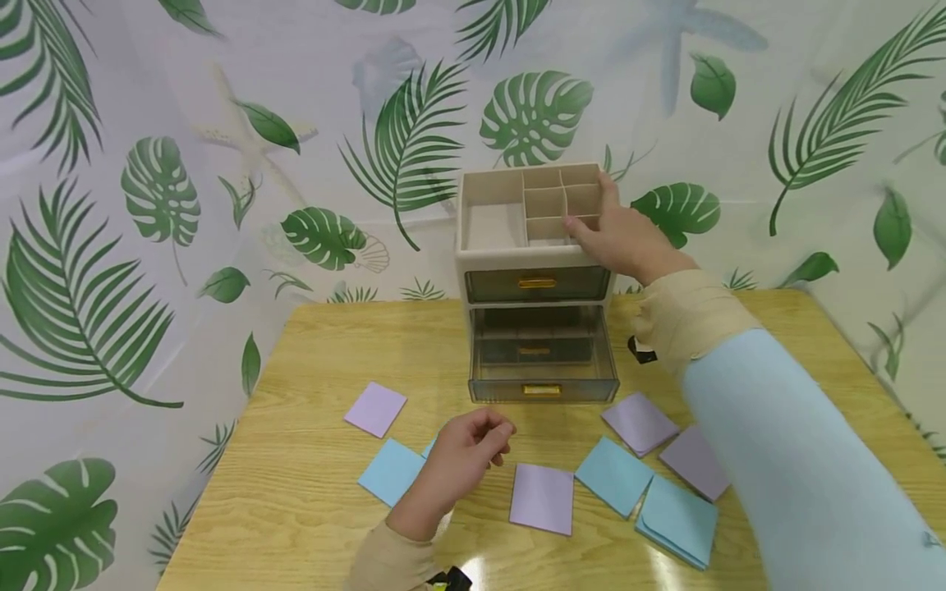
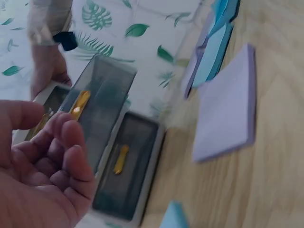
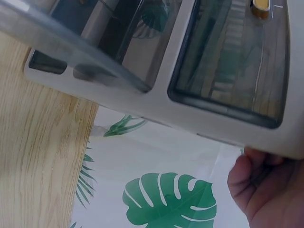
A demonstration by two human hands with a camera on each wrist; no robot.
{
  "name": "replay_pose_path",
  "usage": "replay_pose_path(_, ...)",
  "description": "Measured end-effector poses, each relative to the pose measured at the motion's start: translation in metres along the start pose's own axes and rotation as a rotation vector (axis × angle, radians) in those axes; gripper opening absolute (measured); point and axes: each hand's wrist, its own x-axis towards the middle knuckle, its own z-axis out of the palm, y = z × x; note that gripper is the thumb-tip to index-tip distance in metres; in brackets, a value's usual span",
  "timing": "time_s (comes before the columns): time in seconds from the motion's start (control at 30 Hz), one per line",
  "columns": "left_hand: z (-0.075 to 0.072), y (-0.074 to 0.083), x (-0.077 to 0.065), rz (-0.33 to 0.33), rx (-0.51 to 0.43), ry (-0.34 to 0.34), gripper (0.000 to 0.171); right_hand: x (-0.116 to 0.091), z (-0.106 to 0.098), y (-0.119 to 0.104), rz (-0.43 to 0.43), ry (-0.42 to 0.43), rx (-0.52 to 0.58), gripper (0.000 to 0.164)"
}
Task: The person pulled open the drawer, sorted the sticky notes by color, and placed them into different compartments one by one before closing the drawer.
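A white desktop drawer organizer [image 1: 535, 258] stands at the back of the table, with an open compartment top and smoky see-through drawers with gold handles. Its middle drawer [image 1: 543, 390] is pulled out; the drawers above and below it are closed. My right hand [image 1: 624, 234] grips the organizer's upper right edge, thumb over the top rim and fingers down the side. In front of the pulled-out drawer hovers my left hand [image 1: 470, 447], its fingers loosely curled around nothing. The left wrist view shows this hand [image 2: 45, 166] overlapping the drawer fronts.
Purple sticky-note pads [image 1: 542, 498] and blue pads [image 1: 676, 519] lie on the wooden table [image 1: 281, 460], several to the right and others left. One blue pad [image 1: 392, 472] is partly behind my left arm. A leaf-patterned cloth [image 1: 296, 205] hangs behind the organizer.
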Motion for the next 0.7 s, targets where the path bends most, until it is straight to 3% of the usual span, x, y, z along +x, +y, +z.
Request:
replay_pose_path(0.2,-0.035,-0.001,-0.014,0.056,0.325,-0.033,0.022,-0.004,-0.002,0.005,-0.042,-0.029,0.037,0.106)
replay_pose_path(0.33,-0.05,-0.004,-0.02,0.048,0.486,-0.011,0.025,-0.005,-0.003,0.005,-0.042,-0.036,0.045,0.107)
replay_pose_path(0.53,-0.057,-0.019,-0.022,-0.036,0.741,0.096,0.045,-0.004,-0.002,0.004,-0.046,-0.034,0.046,0.107)
replay_pose_path(0.7,-0.055,-0.031,-0.019,-0.051,0.955,0.137,0.061,-0.002,-0.002,0.004,-0.037,-0.049,0.04,0.107)
